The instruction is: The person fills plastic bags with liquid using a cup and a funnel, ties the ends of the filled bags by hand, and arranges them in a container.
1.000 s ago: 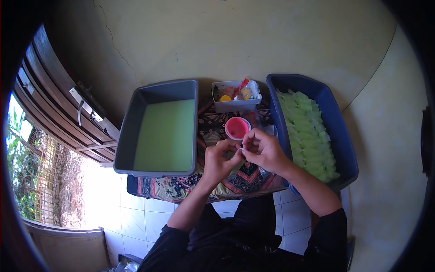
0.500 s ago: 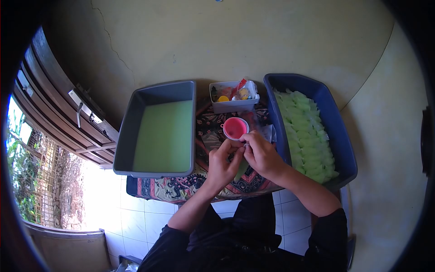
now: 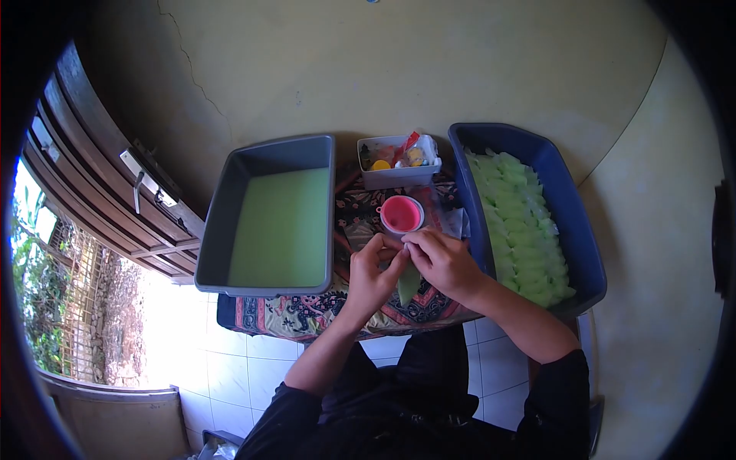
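Note:
A small plastic bag of pale green liquid [image 3: 409, 285] hangs beneath my fingers at the table's front. My left hand [image 3: 374, 272] pinches its top, with thumb and fingers closed. Close against it, my right hand [image 3: 443, 264] is also closed on the bag's neck; the fingers hide the neck itself. Just beyond my fingertips a pink funnel [image 3: 400, 213] sits in a white-rimmed cup. To the right, a dark blue tub [image 3: 575, 222] holds rows of filled green bags [image 3: 525, 238]. On the left stands a grey tub [image 3: 333, 222] of green liquid [image 3: 284, 230].
A white box [image 3: 395, 179] with small packets and a yellow lid stands at the back against the wall. Clear plastic bags [image 3: 458, 222] lie beside the blue tub. A patterned cloth [image 3: 307, 316] covers the table. An open wooden door [image 3: 115, 169] is at left.
My hands have shifted slightly and more of the hanging green bag shows below them. Both keep pinching at its neck. The view has moved a little.

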A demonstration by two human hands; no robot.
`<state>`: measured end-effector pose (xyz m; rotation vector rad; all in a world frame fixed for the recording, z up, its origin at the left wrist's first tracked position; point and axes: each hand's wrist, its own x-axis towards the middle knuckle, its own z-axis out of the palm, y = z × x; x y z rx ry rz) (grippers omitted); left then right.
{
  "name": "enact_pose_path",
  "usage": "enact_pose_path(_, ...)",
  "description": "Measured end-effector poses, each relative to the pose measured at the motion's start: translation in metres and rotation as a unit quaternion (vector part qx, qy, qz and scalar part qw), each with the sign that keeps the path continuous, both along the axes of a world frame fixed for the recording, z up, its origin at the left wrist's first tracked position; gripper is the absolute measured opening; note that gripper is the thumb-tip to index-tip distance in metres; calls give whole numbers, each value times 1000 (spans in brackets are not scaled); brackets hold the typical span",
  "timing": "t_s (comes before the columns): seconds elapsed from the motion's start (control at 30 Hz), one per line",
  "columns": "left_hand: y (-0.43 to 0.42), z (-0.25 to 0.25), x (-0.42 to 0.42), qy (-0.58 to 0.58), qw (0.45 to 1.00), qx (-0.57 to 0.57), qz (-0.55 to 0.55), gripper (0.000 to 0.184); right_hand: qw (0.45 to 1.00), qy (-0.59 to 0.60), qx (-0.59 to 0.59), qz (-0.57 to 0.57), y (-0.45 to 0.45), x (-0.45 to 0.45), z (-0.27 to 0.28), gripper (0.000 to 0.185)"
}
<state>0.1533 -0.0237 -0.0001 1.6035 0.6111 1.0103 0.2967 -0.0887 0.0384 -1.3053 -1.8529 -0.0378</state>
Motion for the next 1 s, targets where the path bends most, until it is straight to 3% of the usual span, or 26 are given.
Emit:
enact_pose_path(0.13,3,-5,2,3,1000,7,-13,11,997,73,-18,34,0,-1,3,15)
enact_pose_path(0.37,-4,-8,3,-56,998,-24,2,11,996,68,-3,60,-1,2,7,12)
enact_pose_path(0.5,-1,-15,5,-75,997,19,10,10,994,-2,60,94,-3,3,9,13)
enact_pose_path(0.67,2,-7,-4,-120,989,-78,-49,15,990,-35,67,122,-11,-10,4,13)
enact_pose_path(0.73,0,-3,-8,-120,985,-110,-60,11,990,90,-13,103,-4,-9,6,12)
enact_pose_path(0.8,-1,-1,-7,-165,975,-130,-74,8,987,127,-26,100,-1,-6,5,11)
enact_pose_path(0.83,-3,2,-6,-189,967,-146,-87,19,970,210,-79,97,-1,-5,6,11)
enact_pose_path(0.87,-5,3,-5,-190,967,-146,-88,19,943,291,-133,94,-1,-4,6,11)
enact_pose_path(0.9,-5,4,-4,-164,975,-122,-89,28,964,240,-89,68,1,-1,6,12)
enact_pose_path(0.97,-4,7,-3,-121,982,-108,-94,50,967,218,-112,67,1,4,9,14)
enact_pose_path(1.0,-1,7,-5,-121,982,-109,-93,50,969,197,-135,67,0,6,11,15)
